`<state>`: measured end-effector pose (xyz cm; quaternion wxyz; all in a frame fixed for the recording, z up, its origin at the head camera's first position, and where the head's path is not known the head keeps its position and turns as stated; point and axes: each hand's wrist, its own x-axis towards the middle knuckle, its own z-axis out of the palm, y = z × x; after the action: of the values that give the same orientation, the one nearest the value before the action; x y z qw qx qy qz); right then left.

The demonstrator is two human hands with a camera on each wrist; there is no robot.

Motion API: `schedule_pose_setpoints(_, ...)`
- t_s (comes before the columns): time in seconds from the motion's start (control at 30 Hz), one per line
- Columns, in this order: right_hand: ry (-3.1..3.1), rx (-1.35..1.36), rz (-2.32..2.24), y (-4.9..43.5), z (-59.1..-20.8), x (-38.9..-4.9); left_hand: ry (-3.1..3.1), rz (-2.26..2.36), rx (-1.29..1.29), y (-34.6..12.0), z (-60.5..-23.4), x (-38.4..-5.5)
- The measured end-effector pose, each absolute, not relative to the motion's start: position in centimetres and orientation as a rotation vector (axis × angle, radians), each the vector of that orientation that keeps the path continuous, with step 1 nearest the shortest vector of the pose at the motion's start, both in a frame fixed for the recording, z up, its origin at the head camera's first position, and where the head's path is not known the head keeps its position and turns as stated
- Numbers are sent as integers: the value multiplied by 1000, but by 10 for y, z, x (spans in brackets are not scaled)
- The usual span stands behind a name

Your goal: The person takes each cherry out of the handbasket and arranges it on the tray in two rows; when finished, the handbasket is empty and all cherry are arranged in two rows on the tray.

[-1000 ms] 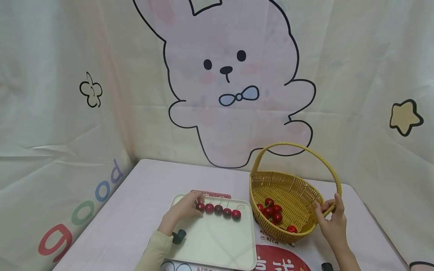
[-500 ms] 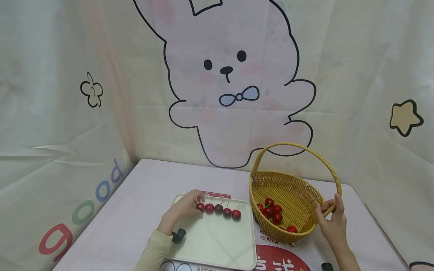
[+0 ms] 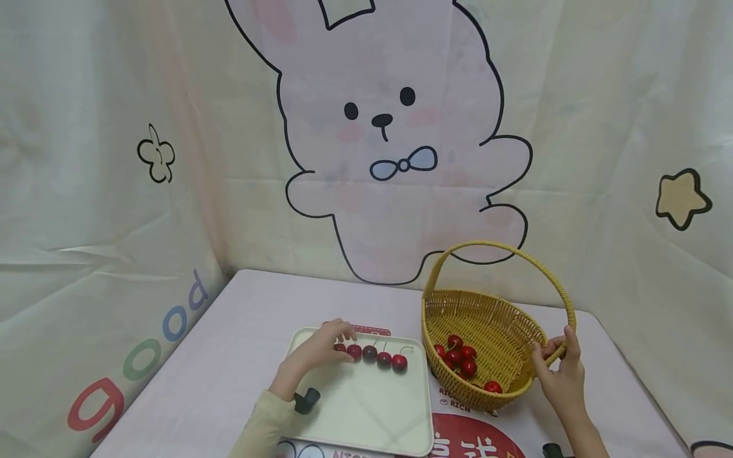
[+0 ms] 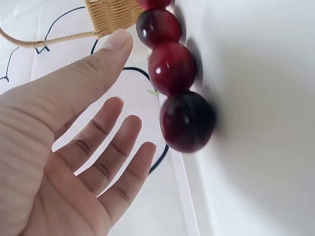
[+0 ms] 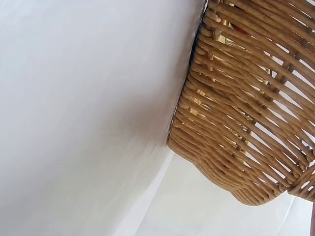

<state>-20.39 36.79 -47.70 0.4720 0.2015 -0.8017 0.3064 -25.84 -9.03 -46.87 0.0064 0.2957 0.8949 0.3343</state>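
Dark-red cherries (image 3: pixel 369 354), yellow basket (image 3: pixel 498 340)

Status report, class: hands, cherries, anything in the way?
Left hand empty beside five cherries on tray. Right hand grips basket handle. One cherry partly hidden, head view.

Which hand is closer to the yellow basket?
Right. The right hand grips the basket low on its handle; the left hand is farther, over the tray at the left end of the cherry row.
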Motion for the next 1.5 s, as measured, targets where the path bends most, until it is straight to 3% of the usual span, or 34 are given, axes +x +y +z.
schedule_pose_setpoints(1.03, -1983, 474, 747, 364, -473, -200, 2807, 1012, 1488, 23, -456, -231)
schedule_pose_setpoints(1.5, -1976, 478, 744, 364, -473, -201, 2640, 901, 1579, 80, -440, -235)
